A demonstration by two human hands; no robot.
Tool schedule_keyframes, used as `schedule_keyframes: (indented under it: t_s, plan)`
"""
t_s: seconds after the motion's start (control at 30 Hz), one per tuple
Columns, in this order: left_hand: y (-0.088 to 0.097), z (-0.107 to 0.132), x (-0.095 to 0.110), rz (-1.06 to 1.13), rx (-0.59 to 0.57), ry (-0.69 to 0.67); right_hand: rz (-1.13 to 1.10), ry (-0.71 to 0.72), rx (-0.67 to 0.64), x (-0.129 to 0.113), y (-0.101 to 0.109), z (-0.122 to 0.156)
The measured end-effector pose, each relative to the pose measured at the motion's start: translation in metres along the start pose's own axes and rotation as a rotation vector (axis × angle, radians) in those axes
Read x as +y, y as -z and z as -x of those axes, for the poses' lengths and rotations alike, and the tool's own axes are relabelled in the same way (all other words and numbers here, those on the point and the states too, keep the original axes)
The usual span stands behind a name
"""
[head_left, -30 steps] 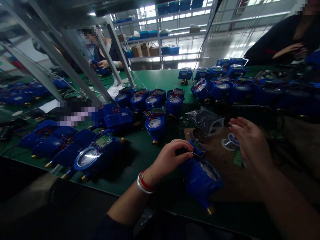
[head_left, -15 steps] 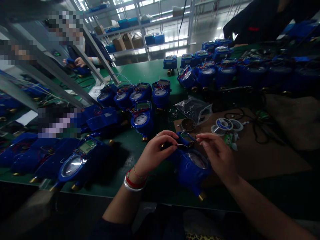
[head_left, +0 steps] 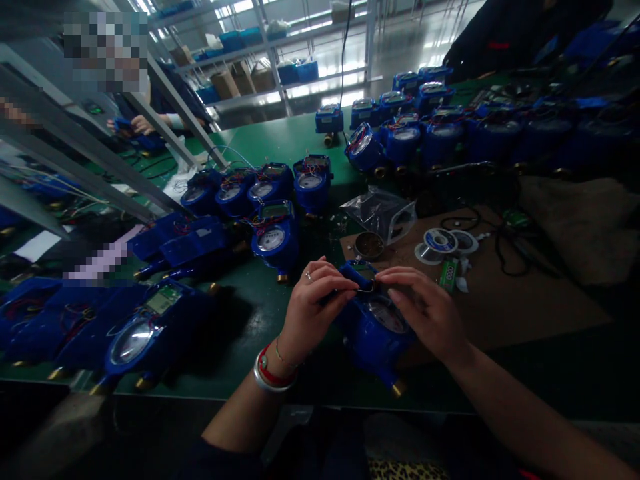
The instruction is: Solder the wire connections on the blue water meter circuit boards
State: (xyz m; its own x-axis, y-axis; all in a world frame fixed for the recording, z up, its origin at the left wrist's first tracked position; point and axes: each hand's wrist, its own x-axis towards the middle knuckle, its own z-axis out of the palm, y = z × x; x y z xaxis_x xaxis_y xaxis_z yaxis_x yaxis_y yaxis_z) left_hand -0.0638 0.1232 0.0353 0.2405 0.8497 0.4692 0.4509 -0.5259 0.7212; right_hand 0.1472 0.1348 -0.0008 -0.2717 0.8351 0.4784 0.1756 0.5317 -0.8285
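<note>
A blue water meter [head_left: 370, 337] with a round glass dial and a brass-coloured pipe end lies tilted before me. My left hand [head_left: 317, 300] is on its left, thumb and forefinger closed on a thin wire [head_left: 369, 289] at the meter's upper box. From the right, my right hand [head_left: 430, 310] reaches to the same box, its fingertips drawn together by the wire's other end. What those fingertips hold is too small and dark to make out. Part of the box and dial is hidden by my hands.
Several blue meters [head_left: 273, 237] stand to the left and across the back. On a brown board [head_left: 525, 307] lie solder wire spools [head_left: 436, 245], a green-labelled box [head_left: 449, 275] and a black cable. Nearby are a round tin [head_left: 369, 245] and a clear plastic bag [head_left: 380, 210]. Other people work beyond.
My right fingertips have moved left, closer to my left hand, over the meter's box. My left hand still pinches the wire. The whole view has shifted slightly.
</note>
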Motion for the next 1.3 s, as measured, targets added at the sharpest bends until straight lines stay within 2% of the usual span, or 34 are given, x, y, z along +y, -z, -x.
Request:
schedule_keyframes:
  t_s: [0.13,0.27,0.43,0.57,0.97,1.3]
  plan:
    - [-0.001,0.001,0.0,-0.017,-0.005,-0.022,0.015,0.123,-0.173,-0.001,0.001,-0.005]
    - [-0.002,0.002,-0.001,-0.034,-0.015,-0.024,-0.002,0.076,-0.246,0.0,0.001,-0.005]
    - [-0.004,0.001,-0.002,-0.018,-0.034,0.012,-0.078,-0.068,-0.168,0.002,0.0,-0.002]
    - [-0.004,0.001,-0.001,0.029,-0.045,0.044,-0.123,-0.111,-0.123,0.003,-0.002,-0.002]
    - [-0.007,0.001,0.001,-0.041,-0.021,-0.021,-0.134,-0.112,-0.111,0.002,-0.002,-0.001]
    - [-0.01,0.003,0.001,-0.068,-0.029,-0.034,-0.164,-0.069,-0.02,0.004,0.0,0.0]
